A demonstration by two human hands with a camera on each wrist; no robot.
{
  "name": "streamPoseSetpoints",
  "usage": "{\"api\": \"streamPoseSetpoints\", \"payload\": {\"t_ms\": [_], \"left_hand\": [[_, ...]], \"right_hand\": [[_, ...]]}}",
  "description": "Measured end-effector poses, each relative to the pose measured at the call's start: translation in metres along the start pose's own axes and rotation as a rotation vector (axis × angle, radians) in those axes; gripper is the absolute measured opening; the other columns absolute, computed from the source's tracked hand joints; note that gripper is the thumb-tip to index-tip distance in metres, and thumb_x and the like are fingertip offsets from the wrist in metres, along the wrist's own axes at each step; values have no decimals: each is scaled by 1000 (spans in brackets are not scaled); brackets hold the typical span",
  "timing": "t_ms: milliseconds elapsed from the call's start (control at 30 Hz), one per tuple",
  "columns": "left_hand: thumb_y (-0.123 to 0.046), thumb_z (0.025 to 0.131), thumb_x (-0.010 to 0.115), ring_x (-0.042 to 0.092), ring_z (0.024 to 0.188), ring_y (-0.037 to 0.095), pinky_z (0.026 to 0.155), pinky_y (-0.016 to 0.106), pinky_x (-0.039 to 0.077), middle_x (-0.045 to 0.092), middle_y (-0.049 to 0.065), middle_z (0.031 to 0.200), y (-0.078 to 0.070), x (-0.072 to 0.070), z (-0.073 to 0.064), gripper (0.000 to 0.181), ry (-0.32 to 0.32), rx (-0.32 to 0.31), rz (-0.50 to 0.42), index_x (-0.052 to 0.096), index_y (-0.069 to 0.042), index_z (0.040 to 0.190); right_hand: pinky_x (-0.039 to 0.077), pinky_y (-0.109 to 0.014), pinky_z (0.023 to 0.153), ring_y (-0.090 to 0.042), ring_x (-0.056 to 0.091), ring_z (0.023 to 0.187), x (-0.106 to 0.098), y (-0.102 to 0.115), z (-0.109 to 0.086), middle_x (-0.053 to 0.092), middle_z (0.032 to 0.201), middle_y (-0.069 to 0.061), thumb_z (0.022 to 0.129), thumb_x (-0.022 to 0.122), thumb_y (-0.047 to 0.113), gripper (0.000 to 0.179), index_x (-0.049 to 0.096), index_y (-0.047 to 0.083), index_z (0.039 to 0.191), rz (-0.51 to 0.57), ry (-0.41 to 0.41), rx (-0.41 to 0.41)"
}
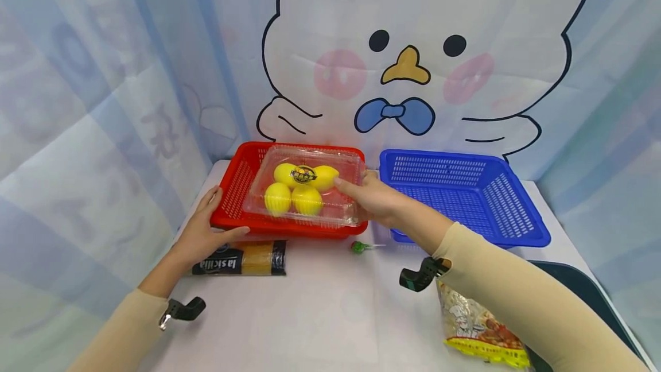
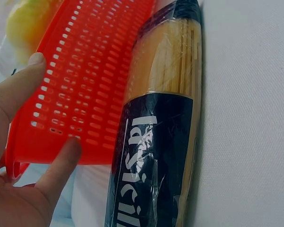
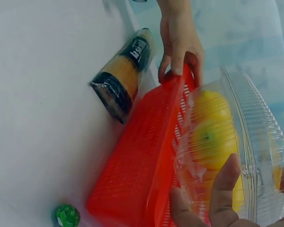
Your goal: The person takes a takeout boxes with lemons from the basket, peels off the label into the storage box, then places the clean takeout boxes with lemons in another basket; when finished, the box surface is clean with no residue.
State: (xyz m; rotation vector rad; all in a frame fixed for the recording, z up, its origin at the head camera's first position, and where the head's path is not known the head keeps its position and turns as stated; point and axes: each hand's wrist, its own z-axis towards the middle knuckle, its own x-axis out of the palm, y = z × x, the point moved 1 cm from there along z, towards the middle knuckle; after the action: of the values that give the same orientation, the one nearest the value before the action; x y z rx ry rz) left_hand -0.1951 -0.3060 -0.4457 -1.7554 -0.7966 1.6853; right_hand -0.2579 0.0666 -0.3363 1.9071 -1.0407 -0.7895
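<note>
A clear plastic clamshell box (image 1: 341, 211) with several yellow lemons (image 1: 307, 200) inside lies tilted over the red basket (image 1: 234, 205). My right hand (image 1: 374, 197) grips the box by its right side, thumb on the lid. At the basket's left end, my left hand (image 1: 203, 234) holds the rim, its fingers over the edge and thumb along the front. In the left wrist view, the basket's perforated red wall (image 2: 97, 90) stands beside a pack of spaghetti (image 2: 156, 127), which lies in front of the basket, below my left hand.
A blue basket (image 1: 439, 194) stands to the right of the red one. A lollipop in a green and red wrapper (image 1: 358, 247) lies between them, nearer me. At the right are a bag of food with a yellow edge (image 1: 477, 326) and a dark green bin (image 1: 568, 280), partly behind my arm.
</note>
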Motion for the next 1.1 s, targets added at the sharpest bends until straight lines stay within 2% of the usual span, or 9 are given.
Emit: {"api": "streamPoseSetpoints", "payload": {"t_ms": [133,233,433,700,800,967,1100], "left_hand": [[-52,89,82,20,158,51,109,66,48,-1,12,179,-1,0,-1,120,-1,-3,-4,2,-17,171],[-51,89,82,20,158,50,108,65,48,0,12,179,0,1,-1,120,-5,0,-6,2,-17,171],[-49,89,83,25,155,51,105,62,51,2,14,179,0,2,-2,119,-10,21,-13,3,-15,171],[-53,89,82,26,155,51,106,64,50,-1,13,179,1,3,-1,121,-4,27,-11,1,-17,171],[-52,89,82,25,155,50,109,66,48,-2,12,179,0,3,-2,122,5,27,-19,0,-16,171],[-51,90,82,22,156,50,113,70,43,-4,12,179,-2,2,-2,122,19,13,-17,-1,-15,171],[-50,90,82,21,157,50,115,72,39,-5,10,180,-2,2,-1,122,27,7,-18,-2,-16,171]], "right_hand": [[65,-37,89,-37,63,127,-3,-5,-15,53,148,-19,106,62,47,72,23,15,157,-12,16,-30],[65,-35,85,-37,65,122,-4,-12,-27,52,147,-21,105,63,48,76,19,16,158,-25,13,-30],[65,-39,89,-32,69,117,-7,-26,-51,52,147,-20,103,65,50,89,9,18,164,-44,-4,-27],[64,-42,94,-32,67,115,-14,-47,-80,41,152,-27,102,65,52,98,0,14,165,-43,8,-9],[64,-41,92,-33,68,111,-16,-55,-91,43,149,-28,104,63,51,94,1,13,164,-42,17,-6],[64,-39,82,-33,74,100,-19,-71,-105,55,135,-27,105,62,50,95,-2,12,164,-25,42,1],[64,-40,77,-37,76,101,-21,-84,-115,56,133,-28,105,63,48,96,-4,12,165,22,53,3]]}}
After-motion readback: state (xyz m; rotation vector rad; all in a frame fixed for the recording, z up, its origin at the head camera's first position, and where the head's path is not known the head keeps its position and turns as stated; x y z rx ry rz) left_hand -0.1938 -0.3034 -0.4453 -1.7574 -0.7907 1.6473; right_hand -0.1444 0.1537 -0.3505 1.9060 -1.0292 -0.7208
